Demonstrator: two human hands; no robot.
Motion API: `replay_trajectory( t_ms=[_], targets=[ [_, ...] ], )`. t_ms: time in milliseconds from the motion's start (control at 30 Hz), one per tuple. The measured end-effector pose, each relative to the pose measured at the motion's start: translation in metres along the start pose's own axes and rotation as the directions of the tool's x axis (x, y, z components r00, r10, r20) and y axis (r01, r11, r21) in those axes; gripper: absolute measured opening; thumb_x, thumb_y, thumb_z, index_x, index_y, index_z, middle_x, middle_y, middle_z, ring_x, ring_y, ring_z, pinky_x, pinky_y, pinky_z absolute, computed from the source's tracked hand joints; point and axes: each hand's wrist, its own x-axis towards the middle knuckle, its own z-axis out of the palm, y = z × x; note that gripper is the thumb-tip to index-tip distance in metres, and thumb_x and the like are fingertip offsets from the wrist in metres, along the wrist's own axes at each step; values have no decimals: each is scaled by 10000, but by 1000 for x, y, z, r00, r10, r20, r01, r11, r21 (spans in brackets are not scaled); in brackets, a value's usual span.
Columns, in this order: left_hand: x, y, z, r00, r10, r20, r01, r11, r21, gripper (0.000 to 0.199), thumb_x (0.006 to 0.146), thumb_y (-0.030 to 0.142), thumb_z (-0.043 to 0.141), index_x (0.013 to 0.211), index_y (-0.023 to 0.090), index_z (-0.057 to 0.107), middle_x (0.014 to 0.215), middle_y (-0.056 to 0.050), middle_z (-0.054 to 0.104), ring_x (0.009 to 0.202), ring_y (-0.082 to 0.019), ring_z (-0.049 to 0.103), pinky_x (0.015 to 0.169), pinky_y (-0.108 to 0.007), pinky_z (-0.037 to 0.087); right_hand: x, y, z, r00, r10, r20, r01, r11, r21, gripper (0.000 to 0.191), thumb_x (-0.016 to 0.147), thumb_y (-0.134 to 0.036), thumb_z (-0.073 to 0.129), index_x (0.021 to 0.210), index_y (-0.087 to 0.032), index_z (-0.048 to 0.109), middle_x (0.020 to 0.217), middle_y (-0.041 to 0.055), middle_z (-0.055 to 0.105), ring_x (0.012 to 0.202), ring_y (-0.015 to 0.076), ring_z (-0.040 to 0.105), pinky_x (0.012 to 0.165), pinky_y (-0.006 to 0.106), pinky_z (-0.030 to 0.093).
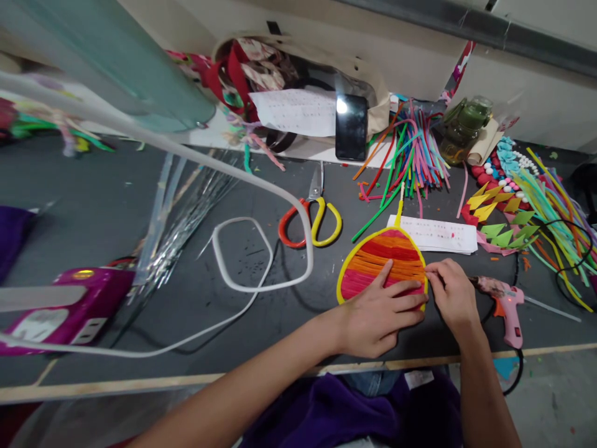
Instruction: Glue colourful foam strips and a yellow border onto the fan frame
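Note:
A rounded craft piece (387, 250) with red, orange and pink strips inside a yellow rim lies on the dark table. A yellow stem (400, 210) sticks up from its top. My left hand (377, 311) rests on its lower part with fingers spread. At its right edge, my right hand (450, 289) pinches with thumb and forefinger; anything between the fingertips is too small to make out. Just right of that hand lies a pink glue gun (509, 308), its nozzle toward my fingers. A written paper slip (433, 234) sits behind the piece.
Scissors (311, 224) and a looping white cable (242, 288) lie left of the piece. Behind are colourful pipe cleaners (415, 155), a phone (351, 127), a cloth bag (377, 81) and a green bottle (466, 127). A magenta power strip (84, 305) lies far left.

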Motion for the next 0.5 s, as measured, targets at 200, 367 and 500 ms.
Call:
replay_trajectory(
  t_ms=[200,367,500],
  targets=[
    [0,1,-1,1000,3,-1,-3,1000,2,489,796,195,543,1282,234,585,1421,-61,592,1417,-294,407,1183,-612,-177,0,0,-1,1000,6,21,-6,1000,0,206,978,-230,449,927,-225,649,875,57,652,870,229,588,798,344,454],
    [0,1,-2,1000,4,8,-4,1000,6,485,809,200,538,1291,229,580,1422,-68,589,1429,-294,387,1182,-602,-189,0,1,-1,1000,0,30,0,1000,-5,206,980,-234,448,930,-227,649,872,57,652,868,228,588,796,340,455],
    [1,1,-4,1000,-1,19,1,1000,12,487,806,199,551,1291,238,582,1422,-64,589,1431,-292,386,1196,-609,-148,1,1,-2,999,-6,39,6,1000,-13,208,985,-233,445,938,-221,648,875,57,650,874,229,588,800,337,454]
  ],
)
